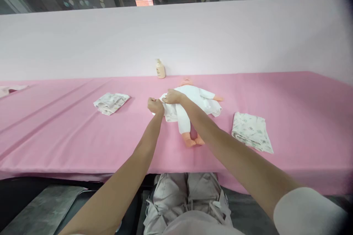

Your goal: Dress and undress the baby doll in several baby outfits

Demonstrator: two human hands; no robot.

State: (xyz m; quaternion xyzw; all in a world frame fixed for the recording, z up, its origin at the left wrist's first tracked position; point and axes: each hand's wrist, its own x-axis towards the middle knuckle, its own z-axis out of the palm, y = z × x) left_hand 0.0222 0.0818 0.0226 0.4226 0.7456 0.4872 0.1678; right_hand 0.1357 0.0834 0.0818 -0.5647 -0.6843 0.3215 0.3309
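A baby doll (pixel 183 121) with a white cloth body lies on its back on the pink cover, its feet toward me. A white baby garment (pixel 172 114) is spread around its torso. My left hand (pixel 156 105) is closed in a fist at the garment's left edge, beside the doll's arm. Close to it, my right hand (pixel 173 96) pinches the white cloth, with a short stretch of fabric between the two hands. The doll's arm on that side is hidden by my hands and the cloth. Its other arm stretches out to the right.
A pump bottle (pixel 160 69) stands against the white wall behind the doll. One folded patterned cloth (pixel 111 103) lies to the left, another folded cloth (pixel 252 131) to the right. Pale fabric (pixel 11 90) sits at the far left of the pink cover (pixel 68 136).
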